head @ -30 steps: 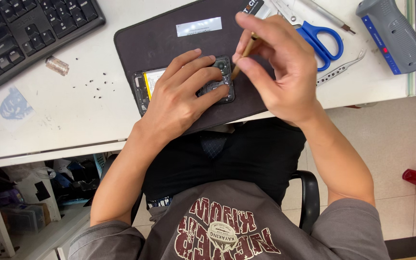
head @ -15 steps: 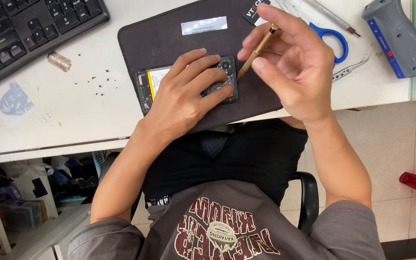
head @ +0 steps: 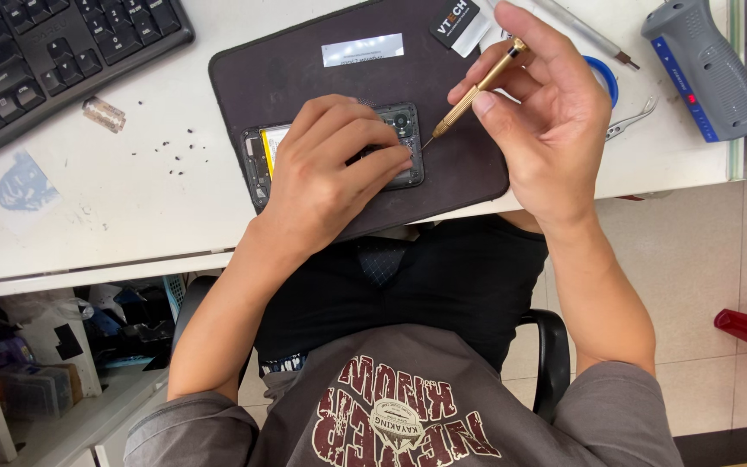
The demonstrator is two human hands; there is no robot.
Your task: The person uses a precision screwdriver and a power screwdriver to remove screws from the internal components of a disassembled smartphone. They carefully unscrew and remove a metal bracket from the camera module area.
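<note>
- The right hand (head: 546, 130) pinched a thin gold screwdriver (head: 475, 88) between the thumb and the first fingers. The other fingers were curled in behind it.
- The left hand (head: 330, 173) lay flat on an opened phone (head: 261, 156). Its fingers were pressed close together and pushed down on the phone's top part, near the camera end.
- The screwdriver was tilted. Its long line ran from the far right down to the near left. The sharp tip (head: 423, 145) pointed at the right edge of the phone, right by the left fingertips.
- It looked like the screw step: the tip seemed to be just at the phone's edge, but I could not tell if it sat in a screw.
- The next move would need a steady tip, a gentle turn, and the left hand holding the phone so it did not slide.
- The phone lay with its long side going left to right on a dark mat (head: 304, 60), near the front edge of the white desk (head: 88, 225).
- Tiny dark screws (head: 170, 151) lay loose on the desk left of the mat.
- A black keyboard (head: 54, 52) sat far left, and a grey tool (head: 706, 65) sat far right.
</note>
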